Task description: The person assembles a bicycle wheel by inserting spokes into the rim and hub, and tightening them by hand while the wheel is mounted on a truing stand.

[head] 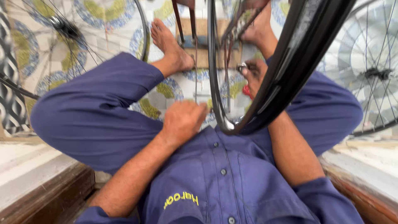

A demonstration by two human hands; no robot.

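- Two bare hands worked over a tiled floor (163, 93) patterned with blue and green round motifs, the person sitting cross-legged in dark blue work clothes, bare feet out ahead of both hands.
- Low stone-and-wood ledges (39, 178) ran along either side, outside the knees and well apart from the hands.
- A wooden stand (204, 45) with thin upright metal arms stood on the floor beyond the hands, between the two feet; no container showed, and nothing could be seen lying in the stand.
- A black bicycle rim (215, 83) stood upright on edge between the hands, its lowest part just beside the left hand's knuckles and close above the shirt front.
- A second black band, seemingly a tyre or another rim (298, 54), slanted across the right forearm, blurred and very near the camera.
- The left hand (182, 120) was curled into a loose fist, its grip closed at the bottom of the rim; what lay inside the fingers I could not tell.
- The right hand (253, 76) sat farther out, on the far side of the rim, its grip pinched together on a small metal tool (242, 66); a red bit (248, 91) showed just below the palm.
- Spoked wheels lay flat on the floor well outside each hand: one (66, 29) beyond the left knee, one (373, 70) beyond the right knee.
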